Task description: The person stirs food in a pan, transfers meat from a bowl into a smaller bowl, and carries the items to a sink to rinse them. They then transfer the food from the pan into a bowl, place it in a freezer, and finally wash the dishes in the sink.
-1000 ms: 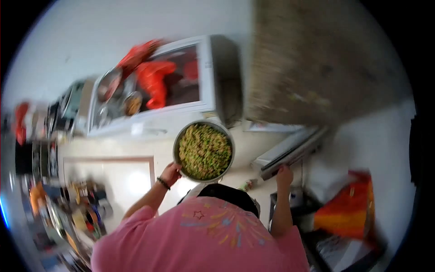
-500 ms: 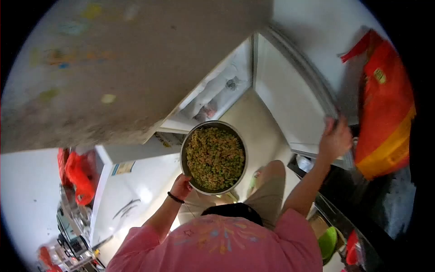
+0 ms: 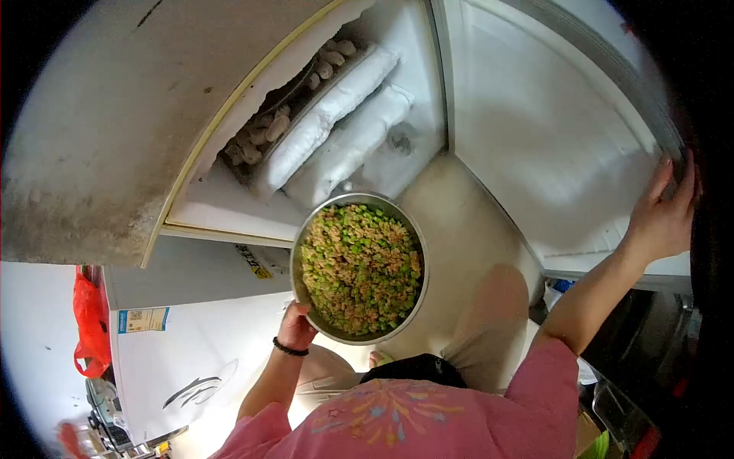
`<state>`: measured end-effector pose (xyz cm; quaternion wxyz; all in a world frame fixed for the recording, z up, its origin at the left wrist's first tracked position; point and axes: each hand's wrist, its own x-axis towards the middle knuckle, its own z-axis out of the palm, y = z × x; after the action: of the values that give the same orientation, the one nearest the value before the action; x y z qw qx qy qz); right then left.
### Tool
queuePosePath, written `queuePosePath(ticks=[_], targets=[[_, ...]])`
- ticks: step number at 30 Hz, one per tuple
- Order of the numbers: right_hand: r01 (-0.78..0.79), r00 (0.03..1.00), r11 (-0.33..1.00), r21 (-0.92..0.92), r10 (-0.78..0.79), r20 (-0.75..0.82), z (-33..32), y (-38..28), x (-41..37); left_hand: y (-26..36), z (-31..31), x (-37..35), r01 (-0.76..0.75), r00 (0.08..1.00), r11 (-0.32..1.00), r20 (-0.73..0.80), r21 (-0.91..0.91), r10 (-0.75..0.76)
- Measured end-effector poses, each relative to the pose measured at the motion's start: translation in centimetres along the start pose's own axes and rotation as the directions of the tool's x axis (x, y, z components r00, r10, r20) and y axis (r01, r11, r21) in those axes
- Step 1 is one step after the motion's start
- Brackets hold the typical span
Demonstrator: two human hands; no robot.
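My left hand (image 3: 297, 327) grips the lower left rim of a round metal bowl (image 3: 423, 287), its thumb over the edge. The bowl is filled with a mix of green bits and crumbly light-brown pieces (image 3: 359, 268). On the far right, my right hand (image 3: 664, 214) has its fingers curled round the outer edge of a white freezer door (image 3: 535, 122), which stands wide open. Behind the bowl the freezer compartment shows frost-covered shelves (image 3: 329, 115) and pale lumpy frozen pieces (image 3: 264, 130) in its upper part.
A white cabinet-like appliance (image 3: 199, 344) with a label stands at left, close to my left forearm. A red plastic bag (image 3: 92, 325) hangs beyond it. Dark glossy furniture (image 3: 642, 344) lies below the door at right. Pale floor (image 3: 466, 222) shows between bowl and door.
The freezer door has swung wider to the right with my right hand on it, and more of the frosty interior shows. The bowl stays in my left hand, now nearer the freezer opening.
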<state>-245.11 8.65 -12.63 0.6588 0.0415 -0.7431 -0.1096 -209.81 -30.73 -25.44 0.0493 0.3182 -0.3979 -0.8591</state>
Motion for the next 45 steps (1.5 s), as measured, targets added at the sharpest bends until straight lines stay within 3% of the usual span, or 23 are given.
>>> queuePosePath(ticks=[2,3,4,6,8,9,12,13,14,16,18,21,24,26,28,30,32,36,38,39,45], targets=[[-0.094,0.992,0.993,0.071,0.087,0.091,-1.3,-1.3,0.7,-1.8,-2.8,0.7,0.082,0.986,0.994,-0.140,-0.066,-0.091],[-0.093,0.991,0.993,0.077,0.085,0.102,-1.4,-1.1,0.6,-2.3,-4.3,0.7,0.120,0.991,0.987,-0.050,-0.110,-0.126],[-0.069,0.988,0.992,0.107,0.054,0.142,-1.2,-0.9,0.6,-3.2,-5.3,1.8,0.097,0.989,0.991,-0.103,-0.095,-0.107],[-0.034,0.983,0.991,0.130,0.009,0.186,0.6,0.7,0.2,-3.5,-1.4,3.9,0.093,0.976,0.984,-0.182,-0.149,-0.120],[-0.469,0.871,0.782,0.411,0.332,0.363,1.3,0.2,-1.4,-3.3,-1.8,7.3,0.040,0.981,0.991,-0.184,-0.126,-0.063],[-0.425,0.862,0.871,0.248,0.305,0.404,0.4,0.4,-0.8,-3.1,-1.3,9.1,-0.007,0.969,0.992,-0.244,-0.124,-0.023],[-0.360,0.894,0.911,0.202,0.275,0.354,0.9,1.7,-1.3,-2.4,-3.5,16.2,-0.117,0.947,0.976,-0.316,-0.185,0.054],[-0.271,0.921,0.960,0.075,0.236,0.311,0.5,2.0,-0.9,-1.8,-2.5,17.6,-0.149,0.944,0.976,-0.316,-0.162,0.092],[-0.271,0.915,0.961,0.059,0.238,0.326,0.1,2.0,0.0,-1.4,-1.6,18.7,-0.177,0.938,0.974,-0.323,-0.138,0.125],[-0.102,0.969,0.989,0.105,0.075,0.233,-0.5,1.6,1.6,-1.2,-0.5,20.2,-0.245,0.934,0.962,-0.295,-0.122,0.201],[0.004,0.991,0.988,0.157,-0.025,0.131,-0.4,1.4,0.9,-1.7,-1.3,20.6,-0.181,0.957,0.973,-0.255,-0.145,0.140],[0.036,0.997,0.971,0.235,-0.051,0.055,0.2,1.0,0.4,-1.9,-1.7,20.2,-0.086,0.995,0.967,-0.065,-0.238,0.073],[0.068,0.997,0.954,0.292,-0.072,0.004,1.0,0.5,0.6,-1.5,-0.7,19.3,-0.028,0.996,0.962,-0.093,-0.272,0.003],[0.058,0.998,0.943,0.328,-0.054,-0.020,0.9,0.2,0.4,-1.1,-0.1,19.8,-0.023,0.982,0.955,-0.188,-0.295,-0.034],[0.060,0.998,0.937,0.345,-0.048,-0.044,1.1,0.4,0.1,0.0,1.0,20.7,-0.043,0.997,0.968,-0.067,-0.246,0.028],[0.066,0.997,0.933,0.353,-0.047,-0.062,1.1,0.6,-0.1,1.0,1.9,22.5,-0.075,0.991,0.969,-0.123,-0.233,0.047],[0.073,0.996,0.927,0.368,-0.049,-0.075,1.4,0.4,0.0,2.4,2.4,25.0,-0.186,0.982,0.964,-0.011,-0.191,0.187],[0.095,0.993,0.920,0.381,-0.059,-0.104,1.9,0.3,0.0,5.7,4.3,30.1,-0.126,0.991,0.939,-0.080,-0.319,0.106],[0.104,0.991,0.922,0.374,-0.064,-0.118,2.0,0.6,0.2,6.6,4.8,31.9,-0.245,0.969,0.915,-0.117,-0.321,0.218],[0.107,0.990,0.921,0.373,-0.065,-0.124,2.0,0.7,0.2,7.0,5.2,33.0,-0.286,0.952,0.893,-0.206,-0.346,0.225],[0.135,0.983,0.918,0.372,-0.078,-0.164,1.8,0.9,0.4,9.4,4.1,38.7,-0.297,0.954,0.889,-0.136,-0.349,0.266]])
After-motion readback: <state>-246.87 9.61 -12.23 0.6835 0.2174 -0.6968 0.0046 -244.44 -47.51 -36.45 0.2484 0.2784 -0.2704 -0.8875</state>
